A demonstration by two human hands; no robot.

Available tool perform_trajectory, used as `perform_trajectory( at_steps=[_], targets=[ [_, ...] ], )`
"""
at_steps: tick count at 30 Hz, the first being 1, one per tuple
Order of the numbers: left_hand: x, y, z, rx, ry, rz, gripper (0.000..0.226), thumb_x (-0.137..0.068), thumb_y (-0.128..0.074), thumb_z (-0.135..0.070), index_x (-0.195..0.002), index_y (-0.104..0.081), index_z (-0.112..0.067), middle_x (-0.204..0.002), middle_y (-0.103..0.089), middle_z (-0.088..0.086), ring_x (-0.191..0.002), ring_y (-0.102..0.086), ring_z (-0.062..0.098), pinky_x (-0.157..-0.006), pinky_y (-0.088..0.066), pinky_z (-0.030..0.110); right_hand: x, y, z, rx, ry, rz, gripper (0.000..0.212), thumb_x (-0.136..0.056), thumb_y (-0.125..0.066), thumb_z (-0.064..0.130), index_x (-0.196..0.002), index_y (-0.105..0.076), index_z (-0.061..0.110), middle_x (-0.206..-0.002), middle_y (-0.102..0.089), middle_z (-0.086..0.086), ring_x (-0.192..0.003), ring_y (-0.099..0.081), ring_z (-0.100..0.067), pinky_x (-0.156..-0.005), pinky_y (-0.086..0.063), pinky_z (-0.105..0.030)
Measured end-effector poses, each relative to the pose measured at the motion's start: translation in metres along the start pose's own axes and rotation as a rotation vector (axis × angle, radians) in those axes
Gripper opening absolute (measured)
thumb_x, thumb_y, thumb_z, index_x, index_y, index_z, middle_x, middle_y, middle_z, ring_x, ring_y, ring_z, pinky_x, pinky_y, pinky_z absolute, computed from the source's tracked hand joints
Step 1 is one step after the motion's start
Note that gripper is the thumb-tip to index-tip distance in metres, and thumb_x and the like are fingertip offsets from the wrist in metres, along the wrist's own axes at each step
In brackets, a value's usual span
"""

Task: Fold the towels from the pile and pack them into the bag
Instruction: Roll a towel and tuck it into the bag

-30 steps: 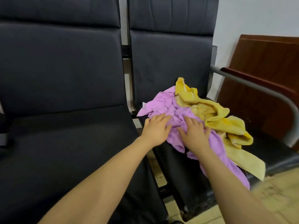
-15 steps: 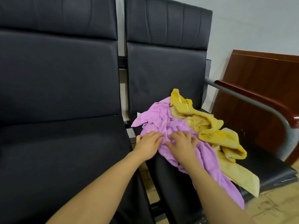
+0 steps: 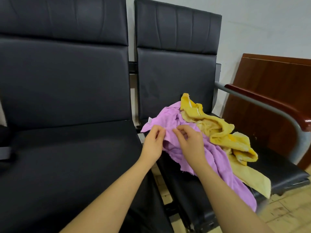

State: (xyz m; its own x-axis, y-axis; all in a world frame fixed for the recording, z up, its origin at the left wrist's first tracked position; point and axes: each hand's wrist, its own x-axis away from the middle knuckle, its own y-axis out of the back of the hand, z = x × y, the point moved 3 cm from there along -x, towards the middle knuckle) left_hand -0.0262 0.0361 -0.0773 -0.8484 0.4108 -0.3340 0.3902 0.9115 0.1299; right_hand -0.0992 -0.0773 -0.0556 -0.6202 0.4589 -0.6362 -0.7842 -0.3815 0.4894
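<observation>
A crumpled purple towel (image 3: 170, 121) lies on the right black seat (image 3: 277, 167), with a white tag at its left corner. Yellow towels (image 3: 217, 130) are heaped beside and partly under it, one hanging over the seat's front edge. My left hand (image 3: 154, 143) pinches the purple towel's near edge between thumb and fingers. My right hand (image 3: 190, 142) pinches the same towel just to the right, fingers curled into the cloth. No bag is in view.
The wide left black seat (image 3: 70, 157) adjoins the right one, with a narrow gap between them. A grey metal armrest with a wooden top (image 3: 262, 105) bounds the right seat. A brown wooden panel (image 3: 272, 84) leans on the wall behind.
Both hands went from lying flat on the purple towel to pinching its cloth with curled fingers. The towel's near edge is lifted a little. The view has shifted slightly.
</observation>
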Motion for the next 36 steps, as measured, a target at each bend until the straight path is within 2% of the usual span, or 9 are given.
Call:
perform_trajectory(
  at_steps=[6, 9, 14, 16, 19, 23, 28, 31, 36],
  targets=[
    [0.0, 0.046, -0.013, 0.027, -0.043, -0.139, 0.016, -0.098, -0.048, -0.023, -0.087, -0.053, -0.013, -0.08, -0.061, 0.009, -0.072, -0.061, 0.019, -0.064, -0.055, 0.035, 0.006, 0.001, 0.018, -0.131, -0.008, -0.012, 0.006, -0.088, -0.066, 0.011, -0.091, -0.07, 0.008, -0.081, -0.069, -0.002, -0.072, -0.057, -0.001, -0.072, -0.051, -0.021],
    [0.006, 0.068, -0.006, -0.2, -0.096, -0.062, 0.016, -0.097, -0.05, -0.031, -0.085, -0.053, -0.021, -0.078, -0.063, 0.003, -0.074, -0.065, 0.023, -0.065, -0.057, 0.048, 0.007, -0.001, 0.014, -0.148, -0.071, -0.01, 0.009, -0.088, -0.067, 0.016, -0.096, -0.068, 0.011, -0.081, -0.065, 0.004, -0.076, -0.06, -0.007, -0.078, -0.053, -0.037],
    [0.016, 0.095, 0.008, -0.929, -0.181, -0.074, 0.053, -0.086, -0.028, -0.063, -0.091, -0.06, -0.021, -0.082, -0.058, -0.006, -0.078, -0.056, 0.017, -0.074, -0.031, 0.031, 0.01, -0.029, 0.006, 0.157, -0.173, 0.326, 0.049, -0.078, -0.048, 0.057, -0.118, -0.061, 0.032, -0.111, -0.062, 0.01, -0.113, -0.049, -0.016, -0.096, -0.021, -0.032],
    [0.017, 0.102, 0.014, -1.01, -0.18, -0.076, 0.057, -0.086, -0.028, -0.064, -0.096, -0.065, -0.022, -0.086, -0.055, -0.004, -0.082, -0.051, 0.018, -0.072, -0.022, 0.031, 0.015, -0.038, 0.004, 0.277, -0.147, 0.46, 0.042, -0.088, -0.05, 0.058, -0.124, -0.056, 0.038, -0.131, -0.053, 0.013, -0.127, -0.037, -0.016, -0.097, -0.014, -0.03],
    [0.016, 0.107, 0.017, -0.951, -0.167, -0.08, 0.033, -0.094, -0.048, -0.047, -0.097, -0.068, -0.021, -0.086, -0.048, -0.004, -0.086, -0.045, 0.017, -0.07, -0.015, 0.03, 0.023, -0.046, -0.001, 0.329, -0.069, 0.588, 0.046, -0.089, -0.046, 0.062, -0.129, -0.051, 0.041, -0.137, -0.047, 0.016, -0.131, -0.031, -0.013, -0.095, -0.009, -0.028],
    [0.017, 0.108, 0.013, -0.819, -0.261, -0.14, 0.044, -0.088, -0.043, -0.055, -0.079, -0.068, -0.02, -0.076, -0.042, -0.007, -0.079, -0.042, 0.017, -0.068, -0.013, 0.031, 0.016, -0.049, -0.003, 0.303, -0.081, 0.54, 0.072, -0.069, -0.027, 0.076, -0.134, -0.042, 0.048, -0.136, -0.041, 0.015, -0.129, -0.03, -0.016, -0.101, -0.011, -0.032],
    [0.014, 0.119, 0.009, -0.819, -0.258, -0.19, 0.024, -0.092, -0.057, -0.038, -0.082, -0.07, -0.019, -0.079, -0.043, -0.006, -0.084, -0.04, 0.016, -0.069, -0.012, 0.029, 0.009, -0.062, 0.001, 0.247, -0.04, 0.526, 0.043, -0.078, -0.041, 0.061, -0.097, -0.065, 0.03, -0.117, -0.05, 0.018, -0.122, -0.037, -0.013, -0.087, -0.009, -0.024],
    [0.013, 0.128, 0.008, -0.723, -0.175, -0.235, 0.019, -0.094, -0.057, -0.033, -0.089, -0.07, -0.02, -0.081, -0.043, -0.007, -0.089, -0.042, 0.017, -0.071, -0.014, 0.028, 0.005, -0.058, 0.016, 0.018, -0.033, 0.338, 0.033, -0.084, -0.043, 0.054, -0.081, -0.057, 0.024, -0.077, -0.061, 0.006, -0.086, -0.053, -0.018, -0.085, -0.021, -0.03],
    [0.016, 0.151, -0.01, -0.579, -0.107, -0.317, 0.023, -0.099, -0.046, -0.03, -0.085, -0.059, -0.018, -0.085, -0.048, -0.003, -0.091, -0.042, 0.017, -0.073, -0.016, 0.025, 0.003, -0.05, 0.065, -0.079, 0.141, 0.136, 0.02, -0.095, -0.057, 0.029, -0.094, -0.072, 0.015, -0.078, -0.061, 0.008, -0.078, -0.051, 0.005, -0.086, -0.026, -0.028]
  ],
)
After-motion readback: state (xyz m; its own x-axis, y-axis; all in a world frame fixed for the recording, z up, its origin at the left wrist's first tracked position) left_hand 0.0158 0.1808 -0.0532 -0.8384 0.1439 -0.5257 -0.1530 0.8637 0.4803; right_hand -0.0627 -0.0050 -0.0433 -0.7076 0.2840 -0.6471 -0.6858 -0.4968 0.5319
